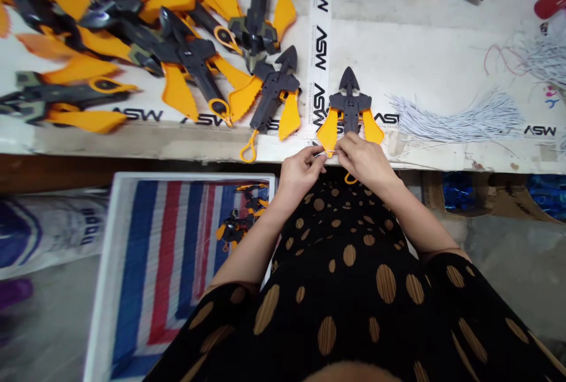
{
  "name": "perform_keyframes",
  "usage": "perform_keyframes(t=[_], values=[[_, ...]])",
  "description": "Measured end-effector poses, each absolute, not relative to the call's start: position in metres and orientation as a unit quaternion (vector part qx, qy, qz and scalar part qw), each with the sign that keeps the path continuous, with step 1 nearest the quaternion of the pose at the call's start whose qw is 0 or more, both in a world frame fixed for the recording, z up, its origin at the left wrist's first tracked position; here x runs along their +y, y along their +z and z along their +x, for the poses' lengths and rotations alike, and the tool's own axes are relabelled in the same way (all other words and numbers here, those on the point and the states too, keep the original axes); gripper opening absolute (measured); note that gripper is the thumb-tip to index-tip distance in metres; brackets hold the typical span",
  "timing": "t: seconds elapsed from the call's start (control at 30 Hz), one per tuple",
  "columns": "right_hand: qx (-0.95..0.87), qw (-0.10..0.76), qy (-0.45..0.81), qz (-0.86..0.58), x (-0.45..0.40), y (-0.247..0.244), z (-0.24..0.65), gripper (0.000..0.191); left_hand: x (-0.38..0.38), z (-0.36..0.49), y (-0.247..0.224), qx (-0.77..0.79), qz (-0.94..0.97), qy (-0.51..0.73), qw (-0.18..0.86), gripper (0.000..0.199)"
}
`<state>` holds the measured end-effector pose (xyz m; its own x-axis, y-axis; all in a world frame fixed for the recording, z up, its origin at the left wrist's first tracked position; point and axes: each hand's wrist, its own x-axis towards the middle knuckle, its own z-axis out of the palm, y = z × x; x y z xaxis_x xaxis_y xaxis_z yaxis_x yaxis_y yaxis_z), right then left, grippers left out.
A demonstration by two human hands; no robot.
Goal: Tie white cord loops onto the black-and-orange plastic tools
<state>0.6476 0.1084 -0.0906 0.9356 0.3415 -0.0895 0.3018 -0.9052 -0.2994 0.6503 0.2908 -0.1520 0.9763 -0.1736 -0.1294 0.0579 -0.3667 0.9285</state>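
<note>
Two hands close together, left hand [298, 177], right hand [365, 162] pinching thin cord [321, 155] on orange-winged toy [349, 105].

A dark gray plastic toy [349, 105] with orange wings lay flat at the near edge of the tabletop [442, 69], arrowhead tip pointing far.

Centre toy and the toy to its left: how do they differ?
The centre toy lies straight; the left toy lies tilted. The centre toy meets the left hand and right hand; the left toy touches neither. The centre toy's loop hangs below the table edge; the left toy's loop lies at it. Both are dark grey with orange wings.
</note>
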Motion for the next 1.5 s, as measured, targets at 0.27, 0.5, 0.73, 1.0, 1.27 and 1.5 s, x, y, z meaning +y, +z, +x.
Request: perform_keyframes(t=[0.27,0.5,0.73,1.0,1.27,1.5], values=[[-0.162,0.118,0.074,-0.977,0.119,-0.095,0.651,0.028,0.292,0.651,-0.152,-0.051,0.833,-0.106,0.541,0.036],[-0.171,0.149,0.036,-0.973,0.12,-0.099,0.645,0.029,0.287,0.649,-0.148,-0.05,0.903,-0.048,0.424,0.025],[-0.16,0.155,0.042,-0.974,0.117,-0.102,0.64,0.027,0.315,0.653,-0.136,-0.108,0.871,-0.065,0.474,0.018],[-0.172,0.212,0.027,-0.962,0.108,-0.106,0.636,0.029,0.361,0.64,-0.128,0.011,0.689,-0.14,0.711,0.032],[-0.057,0.669,0.013,-0.741,0.149,-0.126,0.614,0.029,0.305,0.631,-0.123,-0.028,0.635,-0.11,0.764,0.033],[0.04,0.772,0.091,-0.628,0.135,-0.129,0.62,0.043,0.3,0.64,-0.129,-0.207,0.844,0.172,0.464,0.012]])
